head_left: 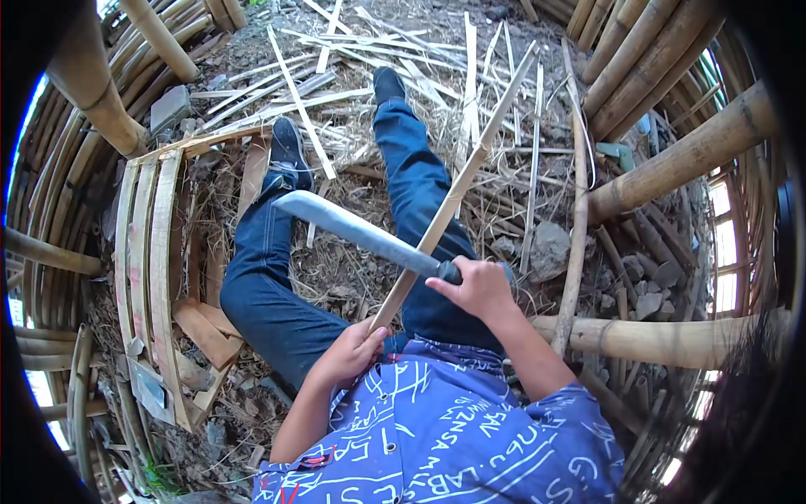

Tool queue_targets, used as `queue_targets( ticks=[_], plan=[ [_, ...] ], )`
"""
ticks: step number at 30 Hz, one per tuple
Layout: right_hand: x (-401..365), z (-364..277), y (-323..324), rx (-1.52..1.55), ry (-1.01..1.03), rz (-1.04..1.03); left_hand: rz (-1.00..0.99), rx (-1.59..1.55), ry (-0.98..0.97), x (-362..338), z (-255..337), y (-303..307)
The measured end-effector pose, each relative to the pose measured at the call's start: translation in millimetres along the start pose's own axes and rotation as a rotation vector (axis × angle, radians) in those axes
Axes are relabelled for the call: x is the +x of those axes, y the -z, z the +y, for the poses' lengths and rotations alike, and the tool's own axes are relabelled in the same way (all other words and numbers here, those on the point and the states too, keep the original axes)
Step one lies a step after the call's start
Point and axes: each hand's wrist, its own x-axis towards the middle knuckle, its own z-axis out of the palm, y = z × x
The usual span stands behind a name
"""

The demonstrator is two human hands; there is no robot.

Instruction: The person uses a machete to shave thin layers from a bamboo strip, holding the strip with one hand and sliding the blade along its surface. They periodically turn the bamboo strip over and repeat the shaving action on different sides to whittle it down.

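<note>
My right hand (pixel 475 288) is closed round the dark handle of a machete (pixel 357 233), whose wide blade points up and to the left. The blade crosses over a long bamboo strip (pixel 453 195) near its lower part, close to the handle; the two look to be touching. My left hand (pixel 353 353) grips the lower end of the strip in front of my belly. From there the strip slants up and to the right, past my leg. The thumb of my right hand lies along the handle side, near the strip.
My outstretched legs (pixel 416 164) flank the strip. Split bamboo pieces (pixel 420 71) litter the ground ahead. A wooden slatted crate (pixel 143 252) stands at left. Thick bamboo poles (pixel 684 155) and a rock (pixel 550 250) are at right. Another pole (pixel 646 336) lies by my right elbow.
</note>
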Motion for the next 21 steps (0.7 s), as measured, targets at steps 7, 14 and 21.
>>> queue_targets(
  ticks=[7,14,21],
  plan=[
    [9.6,8.1,-1.8,0.063,-0.056,0.01,-0.026,0.027,-0.048,0.1,-11.3,-1.7],
    [18.5,19.9,23.4,0.002,-0.006,0.084,-0.034,-0.081,-0.119,-3.0,4.1,-13.3],
    [19.0,28.9,78.5,0.086,0.082,0.126,-0.044,0.04,-0.116,-10.8,39.4,-19.8]
  ],
)
